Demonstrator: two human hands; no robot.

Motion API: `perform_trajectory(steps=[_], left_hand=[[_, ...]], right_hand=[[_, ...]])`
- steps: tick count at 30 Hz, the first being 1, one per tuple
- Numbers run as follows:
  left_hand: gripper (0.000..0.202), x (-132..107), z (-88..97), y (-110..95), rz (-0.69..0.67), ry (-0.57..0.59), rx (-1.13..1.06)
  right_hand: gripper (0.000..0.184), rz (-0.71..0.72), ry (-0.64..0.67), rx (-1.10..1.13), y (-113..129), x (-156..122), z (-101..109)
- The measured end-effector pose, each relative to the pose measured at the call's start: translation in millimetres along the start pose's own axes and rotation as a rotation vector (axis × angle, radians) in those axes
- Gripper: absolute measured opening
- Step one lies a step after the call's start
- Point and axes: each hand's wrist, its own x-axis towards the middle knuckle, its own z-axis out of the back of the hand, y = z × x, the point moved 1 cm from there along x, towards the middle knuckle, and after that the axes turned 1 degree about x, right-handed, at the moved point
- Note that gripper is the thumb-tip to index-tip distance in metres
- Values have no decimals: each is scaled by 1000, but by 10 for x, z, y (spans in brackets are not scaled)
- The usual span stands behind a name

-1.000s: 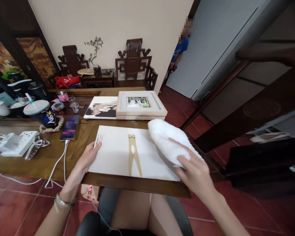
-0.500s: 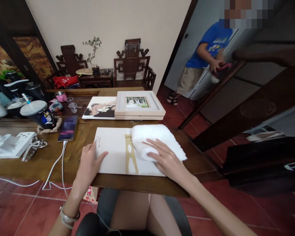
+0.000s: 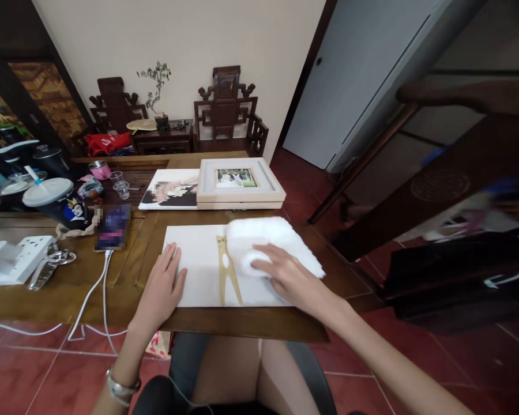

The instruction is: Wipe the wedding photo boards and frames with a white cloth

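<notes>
Head view: the right hand (image 3: 285, 279), fingers flat, presses the white cloth (image 3: 281, 236) onto the right half of the white board (image 3: 199, 262), which lies lengthwise left-to-right at the worktop (image 3: 69, 291) near edge, while the open-palmed left hand (image 3: 160, 291) pins its left end.

Framed photo (image 3: 237, 178), phone (image 3: 112, 226), cup (image 3: 52, 199).

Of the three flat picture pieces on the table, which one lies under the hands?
The white board with the gold strip, nearest of all; the canvas print and the framed photo lie behind it, untouched.
</notes>
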Motion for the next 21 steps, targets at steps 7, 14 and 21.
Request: perform_trajectory(steps=[7,14,21], left_hand=[[51,52,62,16,-11,35,-31],[52,98,110,76,-15,73,-15],[50,97,111,92,29,38,-97]], right_hand=[[48,47,105,153,581,-640,385],[53,40,47,87,86,-123,212],[53,-49,104,34,-436,606,36]])
